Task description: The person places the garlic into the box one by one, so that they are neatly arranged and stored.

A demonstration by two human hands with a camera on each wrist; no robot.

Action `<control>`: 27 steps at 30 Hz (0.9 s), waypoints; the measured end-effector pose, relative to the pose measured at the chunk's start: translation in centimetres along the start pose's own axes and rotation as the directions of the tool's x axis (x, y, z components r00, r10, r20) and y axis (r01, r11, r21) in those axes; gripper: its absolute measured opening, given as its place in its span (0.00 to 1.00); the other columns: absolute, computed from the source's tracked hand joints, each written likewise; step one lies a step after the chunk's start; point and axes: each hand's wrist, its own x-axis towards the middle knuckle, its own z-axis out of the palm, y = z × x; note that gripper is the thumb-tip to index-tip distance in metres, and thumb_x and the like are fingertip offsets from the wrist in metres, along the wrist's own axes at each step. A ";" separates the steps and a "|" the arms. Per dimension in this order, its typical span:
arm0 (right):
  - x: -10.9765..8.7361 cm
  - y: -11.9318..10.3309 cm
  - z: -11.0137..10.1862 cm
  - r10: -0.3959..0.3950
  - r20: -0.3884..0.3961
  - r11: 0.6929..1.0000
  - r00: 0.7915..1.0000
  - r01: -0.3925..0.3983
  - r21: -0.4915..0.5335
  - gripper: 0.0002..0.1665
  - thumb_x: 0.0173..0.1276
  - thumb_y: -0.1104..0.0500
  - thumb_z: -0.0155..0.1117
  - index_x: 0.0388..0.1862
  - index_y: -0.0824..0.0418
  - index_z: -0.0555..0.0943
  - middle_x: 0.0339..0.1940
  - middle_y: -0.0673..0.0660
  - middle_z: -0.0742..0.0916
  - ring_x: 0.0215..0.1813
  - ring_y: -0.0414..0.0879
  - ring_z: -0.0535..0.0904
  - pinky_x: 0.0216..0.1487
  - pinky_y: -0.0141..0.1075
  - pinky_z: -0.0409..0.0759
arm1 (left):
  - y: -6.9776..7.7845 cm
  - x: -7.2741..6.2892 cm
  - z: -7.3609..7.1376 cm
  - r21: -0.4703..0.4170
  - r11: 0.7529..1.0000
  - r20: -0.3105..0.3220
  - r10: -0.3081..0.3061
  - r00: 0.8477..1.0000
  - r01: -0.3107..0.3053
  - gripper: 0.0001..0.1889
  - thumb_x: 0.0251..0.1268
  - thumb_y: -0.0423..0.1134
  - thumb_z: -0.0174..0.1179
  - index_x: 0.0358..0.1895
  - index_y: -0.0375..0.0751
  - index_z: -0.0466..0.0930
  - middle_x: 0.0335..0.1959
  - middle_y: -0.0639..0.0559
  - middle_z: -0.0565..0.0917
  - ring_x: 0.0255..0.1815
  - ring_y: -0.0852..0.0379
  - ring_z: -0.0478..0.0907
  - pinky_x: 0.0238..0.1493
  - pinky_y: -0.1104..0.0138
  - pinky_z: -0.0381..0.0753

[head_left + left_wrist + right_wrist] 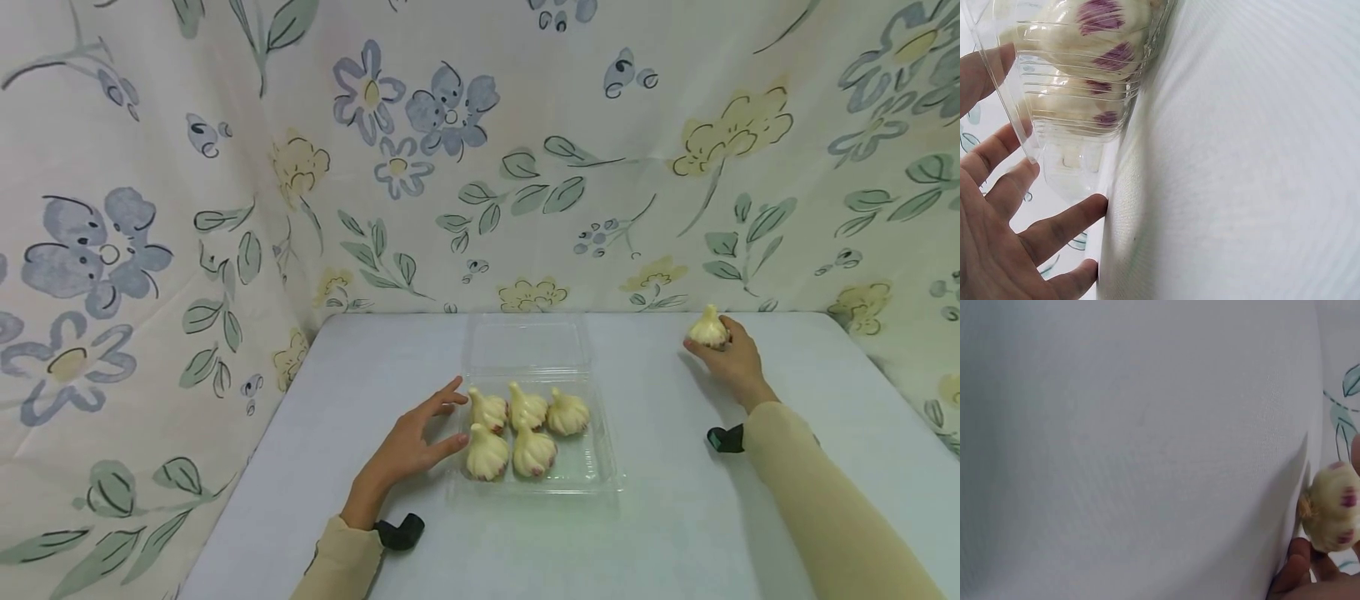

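My right hand (737, 360) grips a garlic bulb (708, 330) near the back right of the table, its stem pointing up. In the right wrist view the same garlic bulb (1335, 509) shows purple patches and a brown root end facing the tabletop. At the left side of a clear plastic clamshell box (592, 467), my left hand (408, 442) has its fingers spread, fingertips right at the rim. Several garlic bulbs (535, 452) sit in the box in two rows, with the front right spot bare. The box's lid (528, 343) lies folded back behind it.
The white-covered table (652, 517) runs back to a flowered cloth (525, 167), which also hangs along the left side. A black wrist device (401, 532) is on the left wrist, and another (725, 439) on the right.
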 end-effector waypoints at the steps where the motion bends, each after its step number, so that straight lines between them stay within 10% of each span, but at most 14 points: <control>1: 0.0 0.0 0.0 0.000 -0.002 1.000 1.000 0.000 0.001 0.59 0.73 0.39 0.61 0.84 0.66 0.41 0.81 0.77 0.54 0.79 0.77 0.52 0.74 0.68 0.60 | 0.0 0.0 0.0 -0.001 1.000 0.000 0.000 1.000 0.000 0.43 0.65 0.56 0.67 0.81 0.60 0.57 0.68 0.65 0.77 0.70 0.50 0.77 0.70 0.36 0.68; 15: -1.1 -0.5 0.4 0.035 -0.096 0.999 0.995 -0.037 -0.015 0.52 0.74 0.43 0.61 0.82 0.68 0.49 0.74 0.80 0.58 0.71 0.69 0.59 0.51 0.40 0.69 | 0.1 -0.1 -0.1 -0.008 1.000 0.008 0.002 1.000 -0.002 0.36 0.67 0.56 0.65 0.77 0.57 0.65 0.76 0.63 0.70 0.71 0.48 0.76 0.70 0.35 0.67; 27: -0.8 0.0 0.5 0.036 -0.131 0.999 0.991 -0.038 -0.008 0.51 0.74 0.42 0.59 0.82 0.68 0.51 0.72 0.79 0.61 0.66 0.65 0.62 0.46 0.37 0.67 | 0.1 0.1 0.0 -0.001 1.000 0.004 0.011 1.000 -0.011 0.35 0.66 0.56 0.65 0.75 0.57 0.67 0.76 0.59 0.71 0.70 0.48 0.76 0.70 0.35 0.67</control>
